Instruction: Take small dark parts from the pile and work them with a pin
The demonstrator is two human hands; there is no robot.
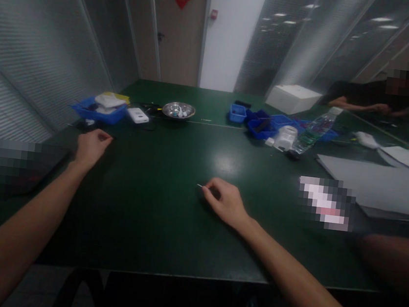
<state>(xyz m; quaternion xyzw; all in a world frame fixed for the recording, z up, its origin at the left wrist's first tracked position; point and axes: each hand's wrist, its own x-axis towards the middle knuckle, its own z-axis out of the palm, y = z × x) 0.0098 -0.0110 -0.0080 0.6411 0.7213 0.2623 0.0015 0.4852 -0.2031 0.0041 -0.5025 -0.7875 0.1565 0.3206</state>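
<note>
My left hand (92, 148) is over the left part of the green table (155, 192), thumb and fingers pinched together. A small dark bit shows at its fingertips, too blurred to name. Just beyond this hand stands a blue basket (100, 112) with white items and something yellow. Near the middle of the table, my right hand (226, 203) pinches a thin, short white stick-like piece (200, 186), which points left. Most of that piece is hidden by the fingers.
A metal bowl (179, 111) and a white device (138, 115) stand at the back. Right of them are blue baskets (237, 113), a tilted clear bottle (316, 131) and a white box (292, 98). Papers (378, 185) lie at right. Another person (362, 97) sits at the far right.
</note>
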